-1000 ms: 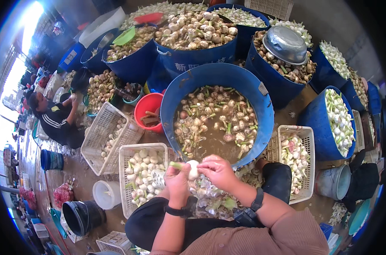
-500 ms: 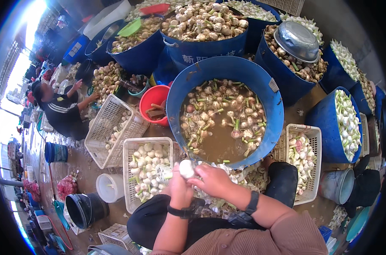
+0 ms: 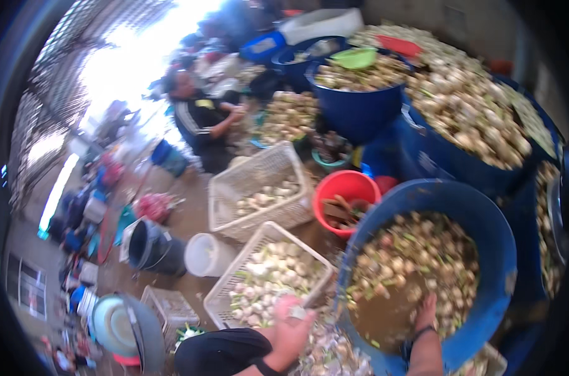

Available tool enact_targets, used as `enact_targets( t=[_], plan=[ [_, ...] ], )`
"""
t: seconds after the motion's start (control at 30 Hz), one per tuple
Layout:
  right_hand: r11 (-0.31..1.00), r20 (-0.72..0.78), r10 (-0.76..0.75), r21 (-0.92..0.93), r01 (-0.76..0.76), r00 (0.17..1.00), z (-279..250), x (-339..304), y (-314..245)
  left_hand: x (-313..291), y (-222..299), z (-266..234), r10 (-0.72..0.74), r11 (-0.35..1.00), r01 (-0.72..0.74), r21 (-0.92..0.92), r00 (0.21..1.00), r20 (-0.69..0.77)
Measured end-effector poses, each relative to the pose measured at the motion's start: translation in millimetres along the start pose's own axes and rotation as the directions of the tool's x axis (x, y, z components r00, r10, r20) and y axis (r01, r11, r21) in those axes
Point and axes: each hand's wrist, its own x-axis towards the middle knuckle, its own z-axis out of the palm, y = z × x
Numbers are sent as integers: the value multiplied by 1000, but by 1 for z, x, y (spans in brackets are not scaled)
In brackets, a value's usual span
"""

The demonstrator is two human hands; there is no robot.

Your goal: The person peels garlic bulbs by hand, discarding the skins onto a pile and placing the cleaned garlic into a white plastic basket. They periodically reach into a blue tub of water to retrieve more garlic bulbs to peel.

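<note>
My left hand [image 3: 285,329] is at the near right edge of a white slatted crate [image 3: 220,302] filled with peeled white garlic bulbs [image 3: 277,269]. Its fingers curl round a small pale thing, too blurred to name. Reaching down inside the big blue tub [image 3: 499,250], my right hand [image 3: 426,311] is at the murky water, against the floating garlic bulbs [image 3: 416,254] with green stems. Motion blurs its fingers, so I cannot see whether it grips a bulb. Loose garlic skins [image 3: 334,351] lie between the crate and the tub.
Left of the tub stands a red bucket [image 3: 345,178] with brownish pieces inside. Beyond my crate are another slatted crate [image 3: 218,200], a white bucket [image 3: 208,255] and a dark bucket [image 3: 147,244]. A co-worker [image 3: 200,122] sits by piled garlic. Blue barrels of garlic [image 3: 466,188] crowd the back.
The view has swung left. My hands have parted: the right has moved from the white garlic bulb into the blue tub, and the left has moved to the crate's edge.
</note>
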Motion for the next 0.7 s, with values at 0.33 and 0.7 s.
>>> enact_targets(
  t=[0.33,0.7],
  plan=[
    [18,-438,-109,897,442,893,-170,-135,30,-32,12,36,-533,762,646,43,588,609],
    [372,-461,206,853,367,863,-289,-279,19,-38,50,-11,-272,860,490,-142,677,684]
  ],
)
